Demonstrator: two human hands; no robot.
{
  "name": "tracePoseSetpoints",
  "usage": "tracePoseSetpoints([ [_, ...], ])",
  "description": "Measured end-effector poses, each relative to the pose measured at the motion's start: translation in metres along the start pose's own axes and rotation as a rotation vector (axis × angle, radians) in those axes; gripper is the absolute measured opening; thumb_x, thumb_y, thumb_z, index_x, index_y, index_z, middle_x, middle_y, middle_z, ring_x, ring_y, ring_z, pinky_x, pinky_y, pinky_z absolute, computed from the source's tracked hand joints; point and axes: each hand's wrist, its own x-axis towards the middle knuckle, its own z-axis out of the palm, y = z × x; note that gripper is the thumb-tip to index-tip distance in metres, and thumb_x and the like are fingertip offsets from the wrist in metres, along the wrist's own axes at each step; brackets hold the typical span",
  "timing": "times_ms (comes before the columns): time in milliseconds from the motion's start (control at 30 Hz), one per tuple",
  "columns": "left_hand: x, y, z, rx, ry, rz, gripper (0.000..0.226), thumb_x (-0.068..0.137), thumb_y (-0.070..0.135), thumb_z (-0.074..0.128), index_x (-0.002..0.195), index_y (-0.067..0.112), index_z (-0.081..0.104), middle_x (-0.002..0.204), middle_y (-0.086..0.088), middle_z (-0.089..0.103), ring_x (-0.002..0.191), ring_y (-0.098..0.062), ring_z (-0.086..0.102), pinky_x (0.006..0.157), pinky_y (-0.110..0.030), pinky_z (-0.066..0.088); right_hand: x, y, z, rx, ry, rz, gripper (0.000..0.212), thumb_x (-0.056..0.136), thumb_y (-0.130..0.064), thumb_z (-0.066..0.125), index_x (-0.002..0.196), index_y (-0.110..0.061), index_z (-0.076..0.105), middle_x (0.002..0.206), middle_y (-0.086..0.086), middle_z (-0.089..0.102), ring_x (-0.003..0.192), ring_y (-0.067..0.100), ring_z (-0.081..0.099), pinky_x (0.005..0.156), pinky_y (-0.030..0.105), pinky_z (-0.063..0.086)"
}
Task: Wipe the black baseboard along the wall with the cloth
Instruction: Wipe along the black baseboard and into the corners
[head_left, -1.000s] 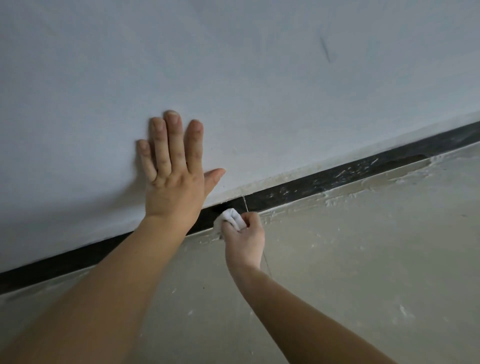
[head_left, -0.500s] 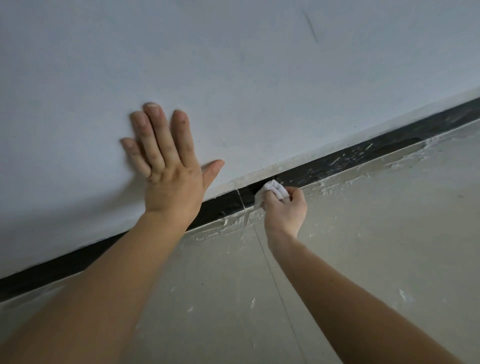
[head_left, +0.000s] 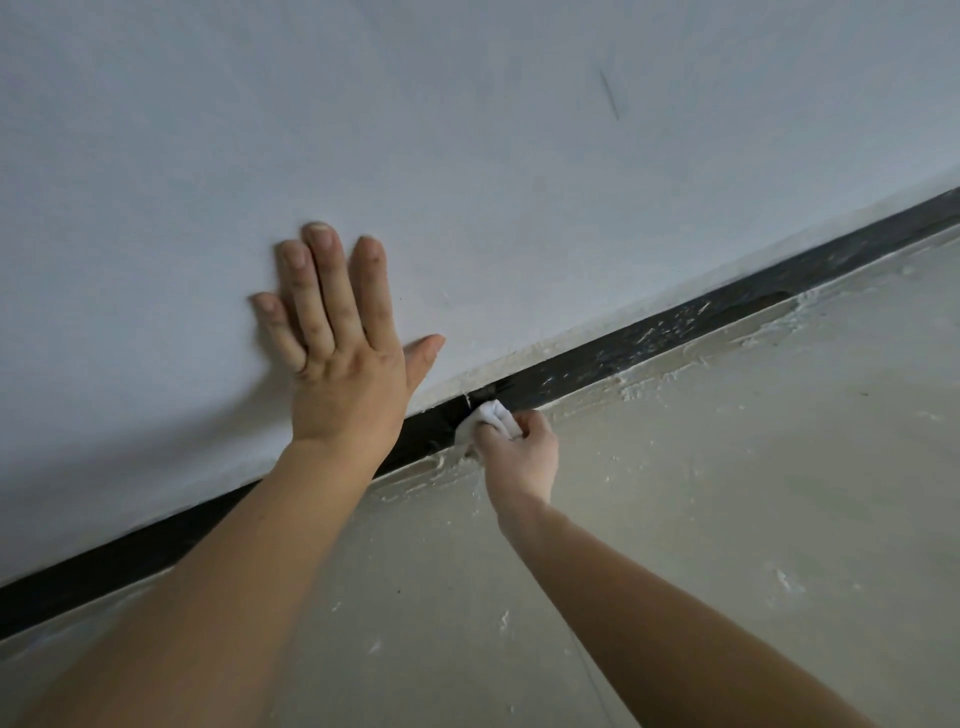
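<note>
Between the wall (head_left: 467, 130) and the floor (head_left: 727, 493) runs the black baseboard (head_left: 597, 358), going up from lower left to upper right. No container shows in this view.

At the middle of the baseboard the right hand (head_left: 522, 457) holds a small white cloth (head_left: 488, 418). Its fingers (head_left: 530, 423) are curled tight around the cloth, with the thumb over the near side, so only a bunched part sticks out above the fingers. This bunched part touches the baseboard, just beside a thin pale seam that crosses the strip. The hand itself lies over the lower edge of the baseboard and the rough plaster line on the floor.

Left of these fingers, the left hand (head_left: 343, 353) is flat on the wall, palm against it. Its four fingers (head_left: 322, 280) are spread only a little and point up, the thumb stands out to the right, and it holds nothing. Its wrist crosses the baseboard and hides a short piece of it.

Right of the cloth, the baseboard has pale streaks and smears. Left of the cloth, the strip looks darker and more even. The floor near the baseboard has dried white lumps and spots. High on the wall, to the upper right of both hands, is one short dark scratch (head_left: 609, 101).
</note>
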Motion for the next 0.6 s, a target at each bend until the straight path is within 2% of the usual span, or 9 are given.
tracePoseSetpoints([
  [67,0.001,-0.001,-0.001,-0.005,0.005,-0.010,0.106,0.091,0.066,0.041,0.147,0.003,-0.022,0.150,-0.030,-0.024,0.137,-0.034,-0.035,0.111,-0.049,-0.019,0.010,-0.005,-0.003,0.056,0.060,0.014,0.012,0.077,0.001,0.062,0.081,-0.010,0.057,0.067,-0.004,0.060,0.061,0.008,0.055,0.057,0.019,0.042],
  [133,0.000,-0.001,0.000,-0.007,0.010,-0.007,0.105,0.091,0.066,0.040,0.147,0.003,-0.022,0.146,-0.023,-0.038,0.137,-0.034,-0.035,0.111,-0.049,-0.020,0.020,-0.008,-0.012,0.055,0.101,-0.004,0.014,0.077,0.001,0.063,0.084,-0.010,0.061,0.073,-0.001,0.063,0.065,0.009,0.057,0.059,0.021,0.045],
  [333,0.001,-0.001,0.002,-0.010,0.015,-0.007,0.105,0.092,0.067,0.039,0.146,0.002,-0.023,0.144,-0.022,-0.041,0.136,-0.034,-0.037,0.110,-0.049,-0.021,0.051,-0.015,-0.038,0.056,0.246,-0.031,0.016,0.077,0.003,0.062,0.083,-0.012,0.062,0.075,0.001,0.063,0.064,0.010,0.055,0.055,0.021,0.042],
  [467,0.000,-0.001,0.002,-0.007,0.019,-0.004,0.105,0.092,0.067,0.038,0.146,0.002,-0.023,0.145,-0.022,-0.040,0.136,-0.034,-0.036,0.110,-0.049,-0.021,0.059,-0.022,-0.056,0.143,0.441,-0.036,0.016,0.080,0.001,0.055,0.092,-0.009,0.054,0.070,-0.002,0.054,0.061,0.013,0.051,0.054,0.021,0.041],
  [533,0.000,-0.002,0.003,-0.003,0.027,-0.006,0.105,0.091,0.068,0.038,0.146,0.002,-0.023,0.145,-0.022,-0.040,0.136,-0.034,-0.036,0.111,-0.049,-0.021,0.051,-0.024,-0.058,0.172,0.422,-0.017,0.017,0.081,0.002,0.054,0.094,-0.008,0.053,0.072,-0.001,0.054,0.060,0.011,0.051,0.056,0.023,0.045],
  [600,0.000,-0.002,0.004,-0.004,0.033,-0.007,0.106,0.091,0.068,0.039,0.146,0.002,-0.023,0.145,-0.022,-0.040,0.136,-0.034,-0.036,0.110,-0.049,-0.021,0.036,-0.018,-0.048,0.140,0.308,-0.010,0.019,0.079,0.005,0.056,0.093,-0.007,0.055,0.075,0.002,0.058,0.061,0.011,0.052,0.059,0.028,0.050],
])
